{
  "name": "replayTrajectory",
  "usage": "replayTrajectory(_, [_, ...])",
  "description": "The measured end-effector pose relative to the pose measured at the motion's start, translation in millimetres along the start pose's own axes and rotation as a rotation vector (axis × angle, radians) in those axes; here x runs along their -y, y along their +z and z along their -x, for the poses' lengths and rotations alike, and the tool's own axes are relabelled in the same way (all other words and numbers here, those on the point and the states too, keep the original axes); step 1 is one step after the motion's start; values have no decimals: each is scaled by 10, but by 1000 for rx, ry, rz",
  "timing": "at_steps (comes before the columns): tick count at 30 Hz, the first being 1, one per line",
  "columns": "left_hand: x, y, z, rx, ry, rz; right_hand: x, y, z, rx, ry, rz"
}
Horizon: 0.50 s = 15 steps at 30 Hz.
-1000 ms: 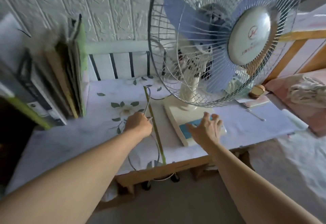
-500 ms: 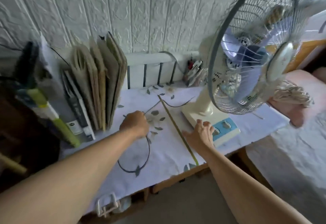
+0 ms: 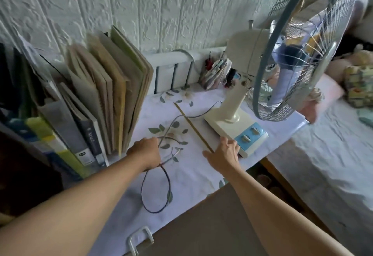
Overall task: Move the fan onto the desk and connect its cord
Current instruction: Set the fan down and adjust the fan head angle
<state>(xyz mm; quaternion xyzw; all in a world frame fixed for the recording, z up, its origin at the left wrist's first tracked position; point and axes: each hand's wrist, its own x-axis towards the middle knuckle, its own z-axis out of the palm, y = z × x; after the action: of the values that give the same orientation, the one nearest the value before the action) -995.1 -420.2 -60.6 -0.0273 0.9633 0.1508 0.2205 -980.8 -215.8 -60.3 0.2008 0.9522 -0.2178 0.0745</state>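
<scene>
One fan (image 3: pixel 262 86) is standing on the right part of the table (image 3: pixel 189 175), its cream base with a blue panel of three knobs (image 3: pixel 250 134) sitting near the front edge, its cage leaning out past the table's right end toward the bed (image 3: pixel 323 165). One cord (image 3: pixel 173 122) is running from the base's rear left across the flowered cloth, crossing a thin yellow stick (image 3: pixel 193 126) and looping twice on the table. My left hand (image 3: pixel 146 153) is gripping that cord, fingers curled closed around it beside the loops. My right hand (image 3: pixel 224 155) is lying with fingers spread apart, fingertips touching the near left corner of the fan's base, holding nothing. A row of folders and books (image 3: pixel 105 94) is standing upright at the left, a cup of pens (image 3: pixel 214 74) is sitting against the white rail behind the fan, and one white handle (image 3: pixel 140 239) is showing at the table's front edge.
</scene>
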Motion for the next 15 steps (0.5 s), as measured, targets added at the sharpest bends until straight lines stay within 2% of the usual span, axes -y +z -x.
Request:
replayTrajectory(5, [-297,-160,-131,-16,39,11,-61,-33,-170,-2,24,-29])
replayTrajectory(15, [-1012,-196,-628,10,353,172,-250,-20,-562,-69,112,-13])
